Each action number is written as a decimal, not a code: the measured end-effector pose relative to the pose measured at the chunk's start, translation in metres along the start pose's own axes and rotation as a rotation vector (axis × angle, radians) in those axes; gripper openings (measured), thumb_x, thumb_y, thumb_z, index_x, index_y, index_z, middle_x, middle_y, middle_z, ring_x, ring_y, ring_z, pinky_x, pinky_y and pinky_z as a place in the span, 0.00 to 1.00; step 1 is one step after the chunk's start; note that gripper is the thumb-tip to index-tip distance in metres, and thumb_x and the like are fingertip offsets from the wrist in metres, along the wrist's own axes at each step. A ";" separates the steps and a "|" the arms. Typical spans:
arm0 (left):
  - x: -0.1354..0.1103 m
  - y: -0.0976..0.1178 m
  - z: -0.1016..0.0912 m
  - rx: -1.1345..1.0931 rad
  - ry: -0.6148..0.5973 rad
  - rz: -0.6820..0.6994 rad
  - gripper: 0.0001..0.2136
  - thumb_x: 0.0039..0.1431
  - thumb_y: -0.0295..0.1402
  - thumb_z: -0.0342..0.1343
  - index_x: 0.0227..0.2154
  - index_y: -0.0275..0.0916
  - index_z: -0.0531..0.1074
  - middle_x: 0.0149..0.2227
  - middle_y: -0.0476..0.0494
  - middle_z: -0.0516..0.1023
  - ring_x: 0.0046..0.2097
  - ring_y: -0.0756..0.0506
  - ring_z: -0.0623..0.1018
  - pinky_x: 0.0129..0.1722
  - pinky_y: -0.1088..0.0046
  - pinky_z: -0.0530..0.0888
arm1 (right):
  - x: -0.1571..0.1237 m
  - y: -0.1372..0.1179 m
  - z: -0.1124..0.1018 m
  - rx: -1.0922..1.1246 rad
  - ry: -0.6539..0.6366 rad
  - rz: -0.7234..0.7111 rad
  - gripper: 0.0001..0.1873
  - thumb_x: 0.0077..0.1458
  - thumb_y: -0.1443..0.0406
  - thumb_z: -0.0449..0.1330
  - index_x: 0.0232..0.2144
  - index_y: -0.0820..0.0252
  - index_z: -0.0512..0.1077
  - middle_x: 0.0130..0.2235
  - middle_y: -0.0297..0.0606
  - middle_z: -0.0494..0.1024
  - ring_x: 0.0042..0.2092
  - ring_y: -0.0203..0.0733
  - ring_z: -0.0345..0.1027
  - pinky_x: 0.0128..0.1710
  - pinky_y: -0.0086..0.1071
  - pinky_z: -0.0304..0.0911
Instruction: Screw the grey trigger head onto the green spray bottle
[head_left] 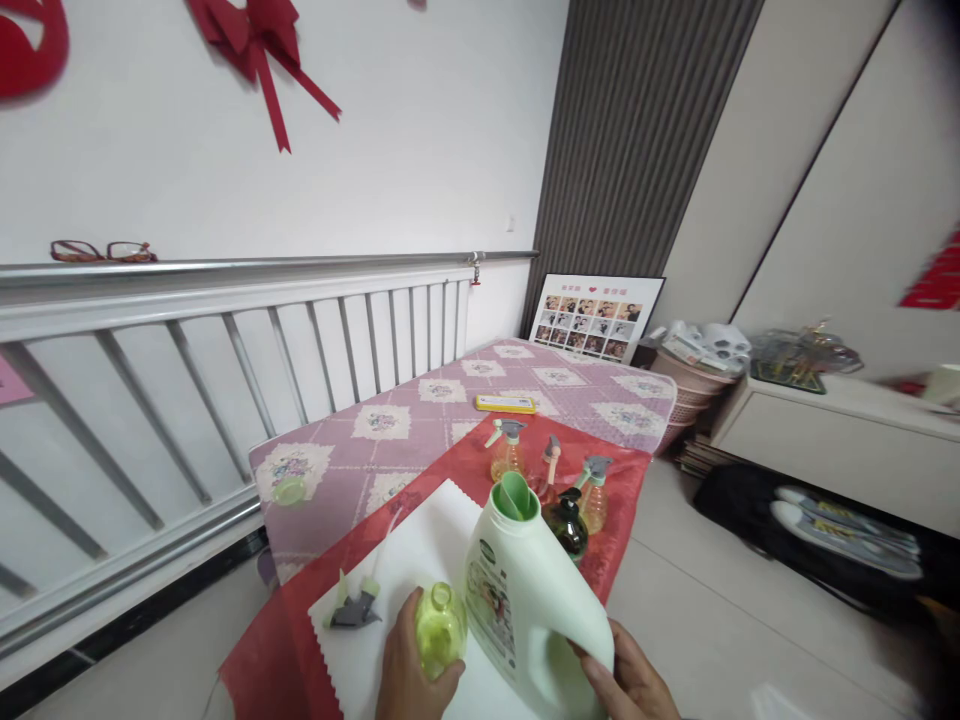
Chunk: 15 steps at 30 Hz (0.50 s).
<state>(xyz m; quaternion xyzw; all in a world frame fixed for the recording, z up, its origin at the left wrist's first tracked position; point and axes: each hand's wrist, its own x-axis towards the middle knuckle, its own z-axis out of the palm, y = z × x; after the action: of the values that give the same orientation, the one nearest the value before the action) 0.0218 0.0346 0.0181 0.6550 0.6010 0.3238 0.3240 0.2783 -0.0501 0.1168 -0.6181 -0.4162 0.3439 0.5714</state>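
My left hand [409, 660] is wrapped round a small yellow-green clear bottle [440, 632] with an open neck and no spray head on it. Beside it stands a large pale green detergent jug [536, 590], uncapped, with a green pouring spout [515, 497] at its mouth. The fingers of my right hand [634, 675] are hooked through the jug's handle. A grey and green spray head [356, 605] lies on the white scalloped mat [427, 530] to the left, its thin tube pointing away. A green cap [289, 490] rests on the flowered tablecloth.
Behind the jug are amber spray bottles [508, 460], a pink pump bottle [550, 465] and a dark pump bottle [568, 525] on red cloth [465, 465]. A yellow-edged box [505, 404] lies farther back. A white radiator [337, 350] runs along the left; a photo board [596, 318] leans behind.
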 end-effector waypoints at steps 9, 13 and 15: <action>-0.009 0.012 0.002 0.112 0.074 0.039 0.43 0.40 0.31 0.58 0.63 0.29 0.52 0.65 0.30 0.64 0.65 0.36 0.65 0.65 0.62 0.62 | 0.024 -0.104 -0.013 -0.265 -0.050 -0.114 0.21 0.45 0.46 0.63 0.33 0.54 0.77 0.20 0.31 0.73 0.24 0.42 0.68 0.24 0.30 0.68; -0.009 0.012 0.001 0.074 0.050 0.028 0.43 0.41 0.32 0.57 0.63 0.29 0.52 0.65 0.31 0.64 0.65 0.36 0.65 0.65 0.62 0.63 | 0.033 -0.138 -0.033 -0.397 -0.159 -0.130 0.22 0.46 0.47 0.63 0.35 0.56 0.76 0.24 0.34 0.76 0.23 0.41 0.67 0.22 0.31 0.66; -0.008 0.011 -0.002 0.054 -0.014 0.006 0.43 0.42 0.33 0.58 0.63 0.28 0.51 0.66 0.30 0.62 0.66 0.36 0.63 0.66 0.61 0.61 | 0.036 -0.155 -0.040 -0.454 -0.242 -0.134 0.21 0.46 0.47 0.63 0.34 0.56 0.77 0.26 0.37 0.79 0.24 0.42 0.68 0.21 0.31 0.66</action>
<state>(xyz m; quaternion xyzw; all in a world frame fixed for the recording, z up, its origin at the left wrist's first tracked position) 0.0262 0.0264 0.0275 0.6675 0.6053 0.3038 0.3095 0.3106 -0.0338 0.2769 -0.6559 -0.5879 0.2746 0.3859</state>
